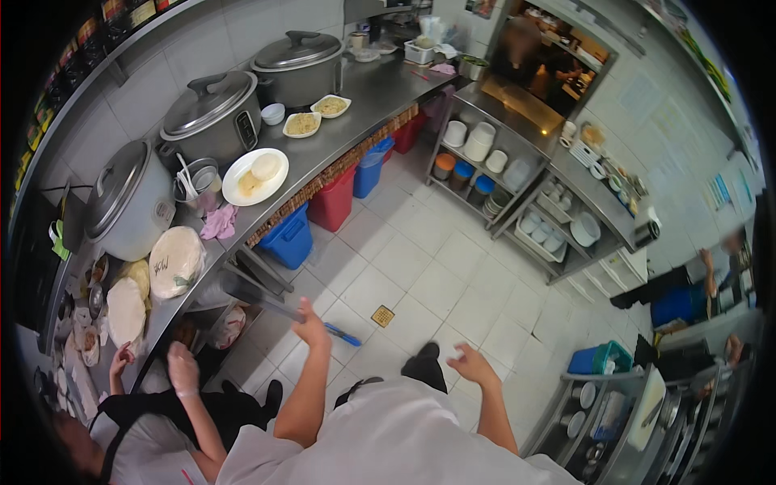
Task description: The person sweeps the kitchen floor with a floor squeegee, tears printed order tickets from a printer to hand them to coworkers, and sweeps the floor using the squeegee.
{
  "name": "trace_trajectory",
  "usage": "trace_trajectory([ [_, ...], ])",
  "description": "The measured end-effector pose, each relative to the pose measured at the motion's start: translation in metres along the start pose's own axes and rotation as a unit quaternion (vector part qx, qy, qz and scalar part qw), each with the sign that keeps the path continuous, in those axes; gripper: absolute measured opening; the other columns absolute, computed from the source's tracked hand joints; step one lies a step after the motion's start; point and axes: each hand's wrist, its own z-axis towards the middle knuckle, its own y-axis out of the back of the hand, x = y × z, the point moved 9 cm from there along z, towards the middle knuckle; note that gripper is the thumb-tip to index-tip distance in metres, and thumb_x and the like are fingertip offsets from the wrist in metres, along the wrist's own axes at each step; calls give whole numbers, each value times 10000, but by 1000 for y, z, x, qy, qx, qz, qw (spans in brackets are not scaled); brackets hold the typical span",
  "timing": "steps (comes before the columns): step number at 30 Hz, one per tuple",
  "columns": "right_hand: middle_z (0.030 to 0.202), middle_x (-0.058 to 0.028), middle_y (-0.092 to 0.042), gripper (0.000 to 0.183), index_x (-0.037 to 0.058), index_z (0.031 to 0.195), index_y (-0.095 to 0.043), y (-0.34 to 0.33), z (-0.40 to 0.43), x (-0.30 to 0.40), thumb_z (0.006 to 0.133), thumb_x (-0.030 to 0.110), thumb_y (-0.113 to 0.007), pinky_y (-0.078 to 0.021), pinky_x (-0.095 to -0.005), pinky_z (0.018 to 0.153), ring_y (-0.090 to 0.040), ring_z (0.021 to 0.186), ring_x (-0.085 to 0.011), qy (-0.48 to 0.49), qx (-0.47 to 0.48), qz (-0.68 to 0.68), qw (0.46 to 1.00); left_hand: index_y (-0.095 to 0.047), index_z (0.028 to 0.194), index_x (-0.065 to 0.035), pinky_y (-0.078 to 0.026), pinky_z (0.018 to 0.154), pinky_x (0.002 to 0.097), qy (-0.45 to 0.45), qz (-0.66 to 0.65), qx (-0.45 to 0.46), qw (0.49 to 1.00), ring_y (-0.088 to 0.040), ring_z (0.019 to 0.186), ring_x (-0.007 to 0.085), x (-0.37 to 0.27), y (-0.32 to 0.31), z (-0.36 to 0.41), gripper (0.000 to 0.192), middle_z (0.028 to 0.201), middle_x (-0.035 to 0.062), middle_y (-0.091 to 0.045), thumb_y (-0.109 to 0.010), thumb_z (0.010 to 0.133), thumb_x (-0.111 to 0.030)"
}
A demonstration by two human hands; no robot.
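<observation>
My left hand [313,327] is shut on a long grey flat-bladed tool [257,297], blurred, its wide end pointing towards the steel counter. A blue handle-like piece [343,334] shows in line with it on the other side of my hand; whether the two are joined I cannot tell. My right hand [474,364] hangs over the tiled floor with bent, parted fingers, and nothing shows in it. On the counter [242,236] beyond my left hand, a white oval plate [276,187] carries a pale round mound and some yellowish food.
Close on my left, a co-worker [151,436] stands at the counter, one hand [183,370] in a clear glove. Rice cookers [209,106] line the wall. Bins [285,239] sit under the counter. Steel shelves [485,151] stand ahead; a rack [606,406] and people are at right.
</observation>
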Motion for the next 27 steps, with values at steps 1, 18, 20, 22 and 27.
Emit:
trace_trajectory([
  [1, 978, -231, -664, 604, 14, 1236, -544, -1, -3, -29, 785, 382, -703, -505, -402, 801, -649, 892, -343, -62, 26, 37, 997, -540, 633, -26, -365, 573, 331, -2, 1, -24, 1000, -428, 630, 134, -3, -3, 11, 449, 661, 26, -524, -683, 885, -369],
  [18, 822, -170, -668, 377, -1, 1064, -624, 272, 332, 87, 816, 278, -681, -498, -379, 694, -646, 760, -276, 170, -47, -67, 982, -612, 668, 61, -438, 591, 478, -202, 379, 76, 900, -553, 564, 383, -7, -197, 25, 375, 599, 225, -577, -635, 837, -273],
  [20, 788, -157, -662, 372, 17, 1096, -609, 281, 363, 164, 824, 261, -673, -500, -372, 699, -646, 747, -271, 207, 1, -42, 977, -650, 710, 40, -470, 662, 516, -199, 445, 106, 867, -602, 685, 450, 25, -233, 18, 358, 685, 265, -609, -615, 818, -300],
  [22, 764, -140, -656, 335, 24, 1099, -603, 278, 399, 218, 845, 234, -663, -497, -358, 680, -638, 723, -247, 276, 29, -7, 961, -684, 740, -15, -480, 711, 529, -207, 478, 156, 839, -614, 761, 469, 40, -280, 11, 328, 742, 254, -635, -572, 819, -313],
  [27, 764, -64, -623, 312, 23, 1102, -593, 222, 453, 299, 880, 227, -674, -476, -303, 664, -577, 723, -141, 371, 155, 21, 915, -686, 790, -43, -499, 756, 509, -172, 517, 196, 815, -634, 777, 437, 117, -340, 44, 258, 772, 244, -652, -599, 771, -285],
])
